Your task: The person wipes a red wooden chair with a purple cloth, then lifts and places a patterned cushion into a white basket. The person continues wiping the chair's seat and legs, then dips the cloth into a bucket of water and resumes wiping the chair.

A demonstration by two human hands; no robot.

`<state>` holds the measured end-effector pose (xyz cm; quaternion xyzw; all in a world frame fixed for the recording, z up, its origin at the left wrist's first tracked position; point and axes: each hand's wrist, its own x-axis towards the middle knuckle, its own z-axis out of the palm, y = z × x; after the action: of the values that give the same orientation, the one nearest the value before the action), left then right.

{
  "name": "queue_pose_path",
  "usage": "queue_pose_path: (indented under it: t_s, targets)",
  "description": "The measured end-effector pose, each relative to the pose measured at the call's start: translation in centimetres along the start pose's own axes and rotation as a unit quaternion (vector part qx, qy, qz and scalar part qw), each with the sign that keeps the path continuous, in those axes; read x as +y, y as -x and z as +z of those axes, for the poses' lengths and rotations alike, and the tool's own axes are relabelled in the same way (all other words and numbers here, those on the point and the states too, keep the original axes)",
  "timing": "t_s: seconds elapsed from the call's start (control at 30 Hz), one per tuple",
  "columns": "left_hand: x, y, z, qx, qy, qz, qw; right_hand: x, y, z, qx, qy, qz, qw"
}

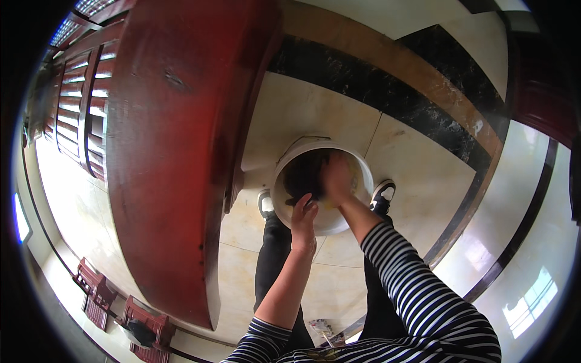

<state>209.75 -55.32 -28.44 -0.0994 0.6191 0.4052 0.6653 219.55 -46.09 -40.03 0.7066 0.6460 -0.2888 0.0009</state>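
A white bucket (pixel 366 174) with a wire handle stands on the floor between my feet. Inside it lies a dark, soft-looking mass (pixel 303 174), perhaps cloth; its exact kind cannot be made out. My right hand (pixel 338 179) reaches down into the bucket against the right side of that mass, blurred, its fingertips hidden. At the near left part of the rim is my left hand (pixel 304 224), its fingers raised beside a dark edge of the mass. Whether either hand grips the material is unclear.
A long red wooden table (pixel 177 149) runs close along the left. Slatted wooden furniture (pixel 84 104) stands beyond it, and red chairs (pixel 147 322) are at the lower left. Black and brown bands (pixel 363 72) cross the tiled floor (pixel 408 149). A dark red wooden piece (pixel 540 86) is at right.
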Motion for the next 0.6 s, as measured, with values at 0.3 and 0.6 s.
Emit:
queue_pose_path:
  t_s: [0.3,0.6]
  targets:
    - [0.0,-1.6,-0.8,0.088,0.004,-0.044,0.995,0.6,-0.3,7.7,-0.123,0.008,-0.026,0.992]
    - [0.2,-4.8,-2.6,0.023,0.153,-0.113,0.981,-3.1,10.6,-9.9,-0.422,-0.579,0.136,0.684]
